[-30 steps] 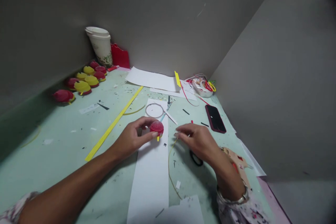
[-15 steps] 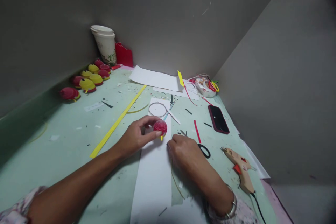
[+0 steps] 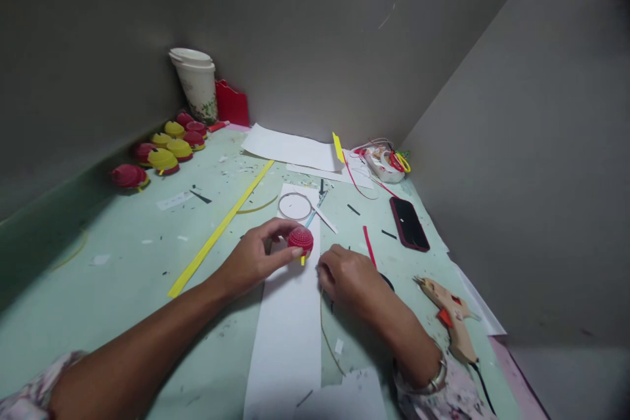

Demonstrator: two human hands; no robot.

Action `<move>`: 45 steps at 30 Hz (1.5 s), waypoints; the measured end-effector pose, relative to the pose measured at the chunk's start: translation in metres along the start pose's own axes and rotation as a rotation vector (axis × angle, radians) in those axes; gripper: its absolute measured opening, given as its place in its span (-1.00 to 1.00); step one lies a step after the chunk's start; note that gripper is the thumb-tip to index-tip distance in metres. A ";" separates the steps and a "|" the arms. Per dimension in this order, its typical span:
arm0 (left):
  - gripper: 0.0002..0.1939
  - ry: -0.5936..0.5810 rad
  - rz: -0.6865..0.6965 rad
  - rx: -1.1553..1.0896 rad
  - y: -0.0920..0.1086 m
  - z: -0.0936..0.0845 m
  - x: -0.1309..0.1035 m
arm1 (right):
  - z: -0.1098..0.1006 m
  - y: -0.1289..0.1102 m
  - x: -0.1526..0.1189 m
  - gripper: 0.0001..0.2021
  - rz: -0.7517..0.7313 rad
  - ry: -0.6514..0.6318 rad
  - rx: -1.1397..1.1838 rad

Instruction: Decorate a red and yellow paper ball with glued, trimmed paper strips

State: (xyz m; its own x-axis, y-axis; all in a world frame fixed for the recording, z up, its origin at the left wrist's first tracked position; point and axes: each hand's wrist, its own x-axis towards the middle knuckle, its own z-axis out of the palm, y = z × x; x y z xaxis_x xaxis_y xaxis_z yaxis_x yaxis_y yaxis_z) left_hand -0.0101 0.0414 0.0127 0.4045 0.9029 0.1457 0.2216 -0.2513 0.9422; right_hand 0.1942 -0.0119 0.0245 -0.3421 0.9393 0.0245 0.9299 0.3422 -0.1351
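Observation:
Between the thumb and fingers of my left hand (image 3: 256,251) is a small red coiled-paper dome (image 3: 300,240), with a short yellow tab sticking down from its near side. It is held over a long white paper strip (image 3: 290,321). My right hand (image 3: 347,275) is closed just right of the dome, by the edge of that strip, its fingertips pinched together. Whatever they may pinch is too small or hidden to make out. A black ring-shaped handle (image 3: 388,281) is mostly covered by the right hand.
Several red and yellow domes (image 3: 163,160) stand at the back left near a white cup (image 3: 194,85). A long yellow strip (image 3: 221,230) lies left of the paper. Rightward are a red strip (image 3: 369,246), a phone (image 3: 409,224) and a glue gun (image 3: 450,315) with its cord.
My right hand has shifted slightly to the right, covering more of the black handle and the metal blades by it. My left hand and the red dome have stayed put.

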 end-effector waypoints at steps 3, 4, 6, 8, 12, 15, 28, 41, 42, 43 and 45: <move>-0.68 -0.009 -0.004 -0.003 0.000 0.000 0.000 | -0.007 0.011 0.001 -0.86 0.013 0.021 0.104; -0.68 -0.015 -0.004 -0.004 0.000 0.000 0.000 | -0.011 0.015 0.001 -0.86 0.011 0.025 0.134; -0.68 -0.035 -0.005 0.005 0.001 0.000 0.000 | -0.020 0.021 0.000 -0.85 0.003 0.039 0.232; -0.68 -0.061 -0.010 0.030 0.002 0.001 0.000 | -0.030 0.023 -0.003 -0.84 0.008 0.066 0.384; -0.66 -0.108 -0.005 0.085 0.005 0.001 -0.001 | -0.044 0.019 -0.008 -0.85 0.010 0.120 0.584; -0.66 -0.150 0.030 0.082 0.005 0.002 -0.001 | -0.047 0.013 -0.009 -0.85 -0.025 0.125 0.582; -0.64 -0.249 0.080 0.091 0.003 0.002 -0.001 | -0.062 0.006 0.004 -0.82 -0.125 0.012 0.460; -0.64 -0.297 0.098 0.075 -0.001 0.003 0.000 | -0.061 0.004 0.004 -0.81 -0.115 -0.052 0.361; -0.64 -0.298 0.098 0.076 -0.001 0.003 0.000 | -0.061 0.004 0.004 -0.81 -0.113 -0.052 0.359; -0.63 -0.299 0.098 0.077 -0.001 0.004 -0.001 | -0.060 0.004 0.004 -0.81 -0.110 -0.055 0.360; -0.63 -0.300 0.098 0.072 -0.001 0.004 -0.001 | -0.059 0.004 0.005 -0.81 -0.108 -0.065 0.365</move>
State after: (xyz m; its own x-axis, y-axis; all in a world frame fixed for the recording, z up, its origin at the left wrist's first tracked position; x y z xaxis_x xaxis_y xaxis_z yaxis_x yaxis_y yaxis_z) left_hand -0.0073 0.0399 0.0102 0.6680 0.7329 0.1291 0.2270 -0.3659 0.9025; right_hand 0.2044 -0.0048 0.0828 -0.4540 0.8910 -0.0034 0.7829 0.3971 -0.4789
